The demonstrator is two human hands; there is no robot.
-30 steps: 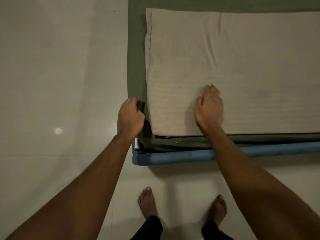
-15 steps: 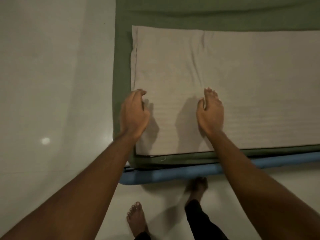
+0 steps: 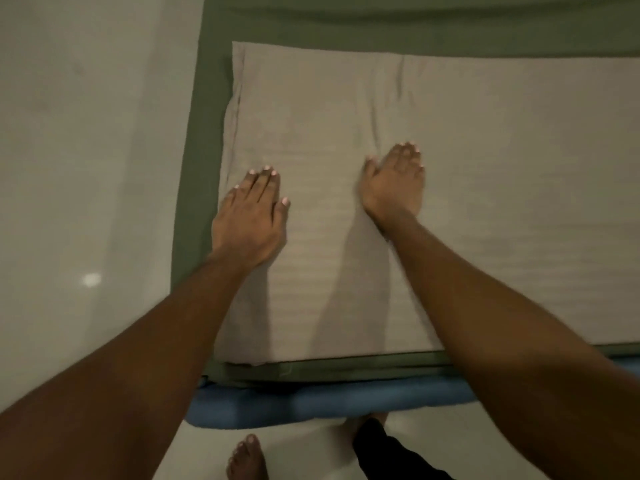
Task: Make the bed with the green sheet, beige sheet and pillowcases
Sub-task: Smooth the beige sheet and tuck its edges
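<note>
1. Your green sheet (image 3: 199, 168) is spread over the blue mattress (image 3: 311, 403). It shows as a border on the left, far and near sides, so that layer looks done at this corner.
2. The beige sheet (image 3: 502, 209) lies on top, its left edge just inside the green border. One crease runs away from your right hand (image 3: 394, 183).
3. Your left hand (image 3: 249, 216) rests flat near the beige sheet's left edge, fingers straight. The right's fingers are also extended and together. Neither grasps anything (smoothing, I judge).
4. Left to do: flatten that crease and fit the pillowcases. None are in view.
5. The bed's right side and far end are cut off. In the dim light your right palm may be tilted.
</note>
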